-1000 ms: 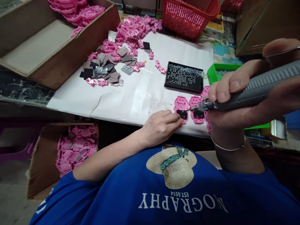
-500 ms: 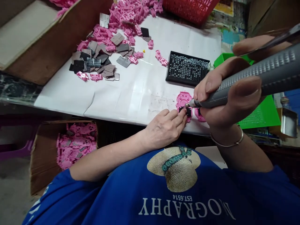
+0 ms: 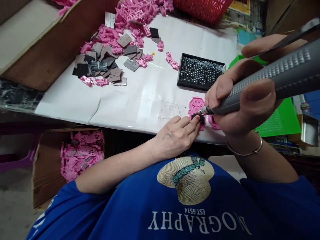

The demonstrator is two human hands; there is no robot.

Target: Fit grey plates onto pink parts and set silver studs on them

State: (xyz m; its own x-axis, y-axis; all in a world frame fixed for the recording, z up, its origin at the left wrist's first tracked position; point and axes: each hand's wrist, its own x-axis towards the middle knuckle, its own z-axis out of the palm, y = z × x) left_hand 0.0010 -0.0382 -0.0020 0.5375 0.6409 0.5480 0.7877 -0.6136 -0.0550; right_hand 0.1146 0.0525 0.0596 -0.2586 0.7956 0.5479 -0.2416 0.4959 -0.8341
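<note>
My right hand (image 3: 240, 100) is wrapped round a grey electric screwdriver (image 3: 270, 80), whose metal tip rests on a small black plate (image 3: 197, 117) set on a pink plastic part (image 3: 196, 106) near the table's front edge. My left hand (image 3: 177, 135) lies on the table with its fingertips pressed against that black plate, holding it and the pink part down. A second pink part (image 3: 213, 122) lies just to the right, mostly hidden under my right hand.
A black screw tray (image 3: 200, 71) and a green tray (image 3: 280, 121) sit behind the work. Pink parts and grey metal plates (image 3: 112, 56) are heaped at the back left beside a cardboard box (image 3: 50, 43). A red basket (image 3: 202, 8) stands at the back. Another box of pink parts (image 3: 80, 155) is on the floor.
My right hand brought the screwdriver tip left and down onto the black plate. My left fingers stay on the part. The view tilted slightly downward.
</note>
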